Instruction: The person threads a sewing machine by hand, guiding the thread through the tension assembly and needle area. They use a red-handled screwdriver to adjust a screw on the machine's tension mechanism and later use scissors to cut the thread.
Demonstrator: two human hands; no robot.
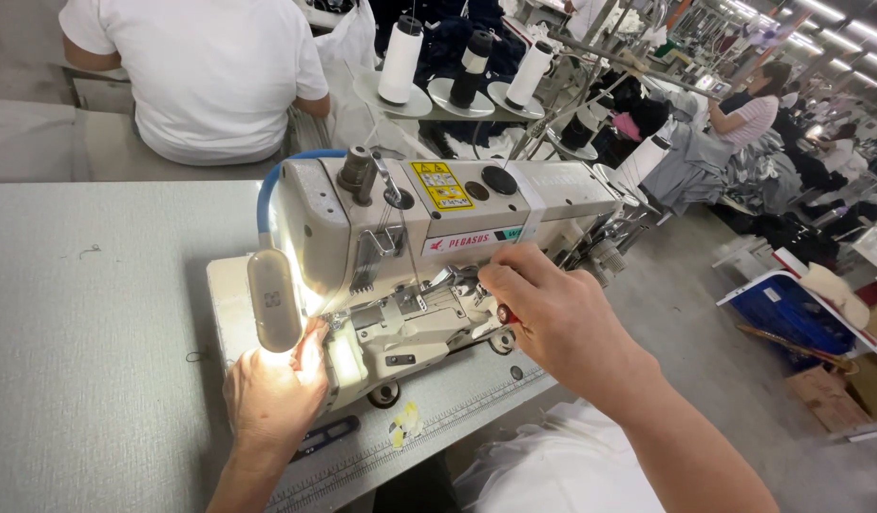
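Head view: cream industrial sewing machine (438, 228) sits mid-frame on a grey table (87, 332), with its head turned toward the camera.

Left hand (272, 389) is at the near-left end of the machine, by the needle area, lit hard by the small lamp (274, 299) on a blue gooseneck (277, 180). Fingers are curled and pressed against the machine; glare hides the fingertips, so I can't tell if they pinch anything.

Right hand (552, 318) is on the front face, right of centre, at the thread guides. Fingers are closed tight around a small red-handled tool (506, 314); only the red bit shows under the thumb. Tool tip is hidden.

On the table near the left wrist: dark thread snips (326, 435), lying flat, touched by neither hand. A ruler strip (429, 427) runs along the near table edge.

Far side: thread cones (400, 59) on stands. A person in a white shirt (206, 71) sits far left with their back to us; another person (747, 114) sits far right among fabric piles.
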